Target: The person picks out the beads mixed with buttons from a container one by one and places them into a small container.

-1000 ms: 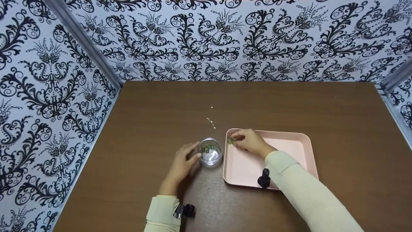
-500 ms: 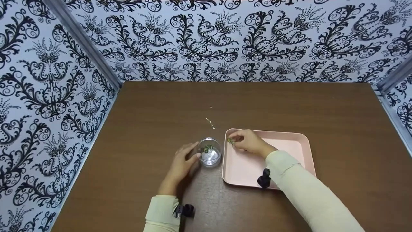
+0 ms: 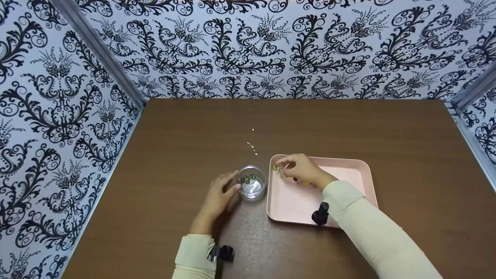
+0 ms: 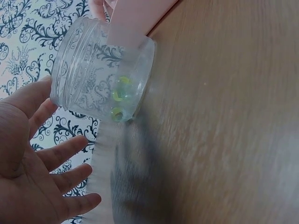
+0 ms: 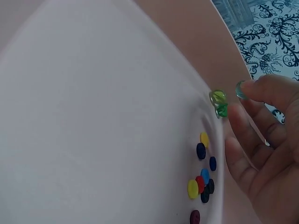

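A clear plastic jar (image 3: 252, 192) stands upright on the table, with several green-tinted glass marbles (image 4: 119, 95) on its bottom. My left hand (image 3: 219, 197) rests its thumb and index finger against the jar's left side, while the other fingers are spread straight. Right of the jar is a pink tray (image 3: 290, 209). Over the tray's far left corner, my right hand (image 3: 304, 170) pinches a pale green glass marble (image 5: 240, 89) at its fingertips. Two more marbles, one yellow-green (image 5: 218, 97) and one green (image 5: 222, 110), sit below it by the tray wall.
Several coloured buttons (image 5: 200, 184) lie along the tray wall, mostly hidden under my right hand in the head view. Small white flecks (image 3: 252, 147) dot the brown table (image 3: 186, 143) beyond the jar. Patterned panels (image 3: 248, 46) border the table's back and left side.
My right hand has lifted and turned slightly, so some coloured buttons now show beneath it. My left hand and the jar keep their place.
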{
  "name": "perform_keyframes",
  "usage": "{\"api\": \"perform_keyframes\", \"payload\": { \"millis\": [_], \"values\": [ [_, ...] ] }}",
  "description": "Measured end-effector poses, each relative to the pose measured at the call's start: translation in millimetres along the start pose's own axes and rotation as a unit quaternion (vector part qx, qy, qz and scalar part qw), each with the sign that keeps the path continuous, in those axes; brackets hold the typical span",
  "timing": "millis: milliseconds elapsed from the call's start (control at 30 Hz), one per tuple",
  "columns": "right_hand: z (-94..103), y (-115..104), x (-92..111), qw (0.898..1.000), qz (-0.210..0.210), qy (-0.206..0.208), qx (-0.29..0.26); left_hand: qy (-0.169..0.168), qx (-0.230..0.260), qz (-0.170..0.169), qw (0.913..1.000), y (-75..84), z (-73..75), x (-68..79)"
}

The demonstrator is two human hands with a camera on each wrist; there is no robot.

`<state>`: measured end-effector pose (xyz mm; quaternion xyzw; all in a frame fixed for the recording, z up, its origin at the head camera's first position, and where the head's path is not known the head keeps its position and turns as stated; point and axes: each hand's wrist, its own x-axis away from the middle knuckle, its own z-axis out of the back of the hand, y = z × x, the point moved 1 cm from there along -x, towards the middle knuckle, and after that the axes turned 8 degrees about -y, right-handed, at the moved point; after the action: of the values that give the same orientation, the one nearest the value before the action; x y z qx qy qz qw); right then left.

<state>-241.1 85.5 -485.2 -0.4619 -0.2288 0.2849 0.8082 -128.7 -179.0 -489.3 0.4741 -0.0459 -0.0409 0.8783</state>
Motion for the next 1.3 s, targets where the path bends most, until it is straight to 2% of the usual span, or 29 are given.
{"api": "perform_keyframes", "payload": {
  "millis": [200, 433, 567, 667, 833, 967, 1133, 1300],
  "values": [
    [1.7, -1, 3, 1.000, -0.008, 0.010, -0.015, -0.005, -0.005, -0.001, 1.0000, -1.2, -0.4, 0.1],
    [5.1, -36, 16, 0.999, -0.009, 0.022, -0.037, -0.003, -0.001, -0.001, 1.0000, 0.0, -0.2, 0.2],
    [6.2, -45, 20, 0.999, -0.010, 0.026, -0.044, -0.003, -0.002, 0.002, 1.0000, -0.5, -0.3, 0.3],
    [6.1, -44, 19, 0.999, -0.003, 0.029, -0.041, -0.002, -0.002, 0.001, 1.0000, -0.8, -0.5, 0.4],
    [3.0, -22, 12, 0.998, -0.006, 0.038, -0.046, -0.001, 0.000, 0.001, 1.0000, -0.8, -0.3, 0.2],
    [0.8, -9, 9, 0.997, -0.024, 0.044, -0.057, -0.001, 0.003, 0.008, 1.0000, -1.5, -0.7, 0.0],
    [-0.5, -5, 9, 0.994, -0.030, 0.046, -0.095, -0.003, 0.003, -0.001, 1.0000, -1.4, -0.5, -0.1],
    [-2.5, -8, 10, 0.993, -0.018, 0.052, -0.100, -0.004, 0.009, -0.005, 0.9999, -1.2, -0.7, 0.4]
  ]
}}
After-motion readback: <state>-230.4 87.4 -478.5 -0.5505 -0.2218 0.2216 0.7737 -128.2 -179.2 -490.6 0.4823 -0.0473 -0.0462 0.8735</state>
